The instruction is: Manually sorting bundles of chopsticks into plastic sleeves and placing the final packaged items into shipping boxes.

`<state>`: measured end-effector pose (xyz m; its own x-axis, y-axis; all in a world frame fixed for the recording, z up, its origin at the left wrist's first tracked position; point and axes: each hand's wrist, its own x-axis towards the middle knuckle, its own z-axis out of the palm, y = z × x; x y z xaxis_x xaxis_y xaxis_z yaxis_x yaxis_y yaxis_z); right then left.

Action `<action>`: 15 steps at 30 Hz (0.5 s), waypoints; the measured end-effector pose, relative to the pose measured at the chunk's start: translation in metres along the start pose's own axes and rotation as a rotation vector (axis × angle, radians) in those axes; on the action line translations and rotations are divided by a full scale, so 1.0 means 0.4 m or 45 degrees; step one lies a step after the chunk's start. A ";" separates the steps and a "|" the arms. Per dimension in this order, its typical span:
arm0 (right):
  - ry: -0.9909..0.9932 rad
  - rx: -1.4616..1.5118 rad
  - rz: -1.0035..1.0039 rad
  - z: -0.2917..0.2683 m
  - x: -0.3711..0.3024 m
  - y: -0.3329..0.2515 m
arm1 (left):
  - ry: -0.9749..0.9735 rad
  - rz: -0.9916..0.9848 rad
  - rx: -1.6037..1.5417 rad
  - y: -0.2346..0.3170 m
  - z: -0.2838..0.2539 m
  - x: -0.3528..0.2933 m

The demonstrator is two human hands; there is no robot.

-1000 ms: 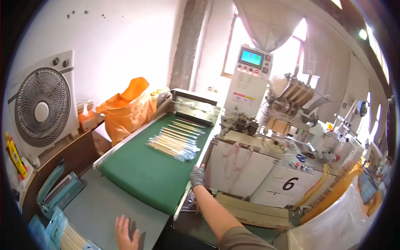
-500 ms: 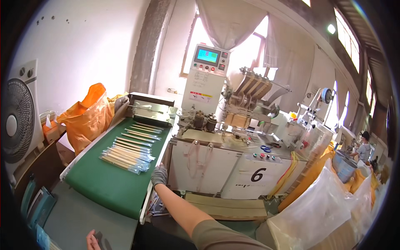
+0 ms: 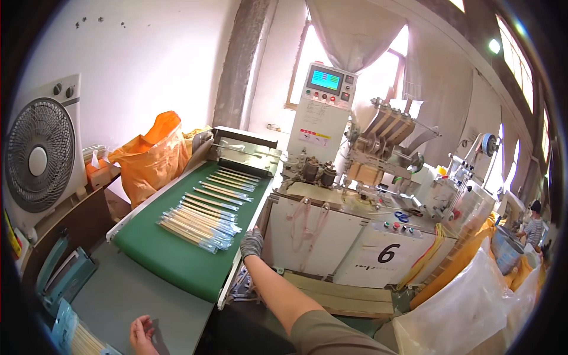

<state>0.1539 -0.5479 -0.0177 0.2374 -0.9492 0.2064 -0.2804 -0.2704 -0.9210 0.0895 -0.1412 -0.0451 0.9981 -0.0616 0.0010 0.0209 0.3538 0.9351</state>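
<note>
On the green belt [image 3: 171, 248], wrapped sticks [image 3: 198, 228] lie in a pile, long axes across the belt, ahead-left of both hands; gloved right hand [image 3: 252, 242], closed on the belt's edge, is nearer; bare left hand [image 3: 142, 332] rests empty on the grey table [image 3: 127, 296].

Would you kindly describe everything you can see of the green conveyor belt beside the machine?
The green conveyor belt is a flat, matte, felt-like band in a pale metal frame, running from a metal outlet at its far end toward the person. Slim wooden sticks in clear wrappers lie across it, single ones farther off and a denser pile in the middle. The gloved right hand rests at its right edge. An orange bag stands by its left side.
</note>
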 end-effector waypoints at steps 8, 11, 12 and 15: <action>-0.030 -0.013 0.049 0.005 0.003 0.001 | 0.036 -0.005 -0.072 0.003 -0.004 0.000; 0.058 -0.029 -0.004 0.015 0.016 0.019 | 0.045 -0.039 -0.096 0.008 0.000 0.003; 0.049 -0.029 -0.001 0.016 0.012 0.012 | 0.060 -0.050 -0.114 0.011 -0.002 0.003; -0.014 -0.001 0.044 0.014 0.008 0.009 | 0.056 -0.054 -0.149 0.018 -0.004 0.002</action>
<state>0.1587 -0.5509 -0.0222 0.2374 -0.9563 0.1706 -0.2896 -0.2373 -0.9273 0.0906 -0.1373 -0.0389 0.9977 -0.0388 -0.0557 0.0673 0.4583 0.8862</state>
